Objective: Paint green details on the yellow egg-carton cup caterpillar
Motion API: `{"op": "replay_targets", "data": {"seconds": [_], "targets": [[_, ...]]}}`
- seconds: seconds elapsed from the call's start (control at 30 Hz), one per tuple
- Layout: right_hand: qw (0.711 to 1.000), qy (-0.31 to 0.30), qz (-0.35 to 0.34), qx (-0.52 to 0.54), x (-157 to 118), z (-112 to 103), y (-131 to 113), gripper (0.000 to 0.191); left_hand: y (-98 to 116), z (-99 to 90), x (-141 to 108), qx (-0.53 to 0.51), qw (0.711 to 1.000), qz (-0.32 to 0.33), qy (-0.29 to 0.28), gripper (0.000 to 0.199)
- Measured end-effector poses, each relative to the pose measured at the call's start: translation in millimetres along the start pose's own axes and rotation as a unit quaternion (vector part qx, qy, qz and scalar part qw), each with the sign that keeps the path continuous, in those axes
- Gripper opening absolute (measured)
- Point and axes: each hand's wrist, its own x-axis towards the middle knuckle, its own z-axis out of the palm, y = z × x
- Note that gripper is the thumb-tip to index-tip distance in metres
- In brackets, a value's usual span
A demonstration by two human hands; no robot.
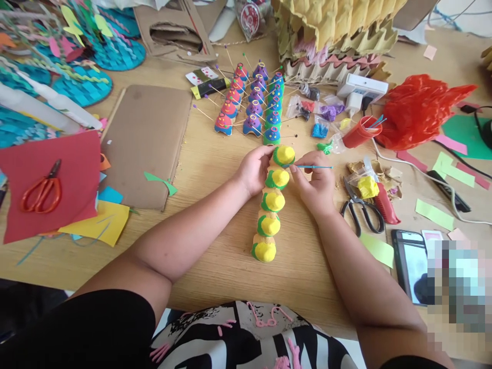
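A row of egg-carton cups (273, 201), topped in yellow with green around their bases, runs along the table in front of me. My left hand (254, 171) is closed on the left side of its far end, thumb near the farthest cup; some of its fingers are hidden by the row. In a pinch, my right hand (318, 185) holds a thin blue stick (322, 167) level. The stick's left end meets the green edge of the farthest cup. Beyond my hands stand rows of finished-looking cups in red (228, 108), purple (254, 108) and blue (272, 118), some bearing pins.
Small bags of coloured clay (320, 129), a red cup (361, 132) with sticks and a red plastic bag (423, 113) lie at right. Pliers (361, 209) and a phone (411, 266) are nearer. Cardboard (144, 143) and orange-handled scissors (42, 193) lie left; egg trays (338, 25) are stacked behind.
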Motion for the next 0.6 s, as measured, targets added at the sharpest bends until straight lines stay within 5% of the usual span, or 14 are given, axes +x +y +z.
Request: {"op": "replay_targets", "data": {"seconds": [0.33,0.6], "targets": [[0.999,0.002,-0.005,0.041,-2.2,5.3,2.5,0.011,2.1,4.4,-4.0,-0.038,0.999,-0.014,0.003,0.021],[0.976,-0.006,0.145,0.161,-5.3,9.4,2.8,0.05,4.4,8.4,-6.5,-0.038,0.999,-0.017,0.005,0.024]]}}
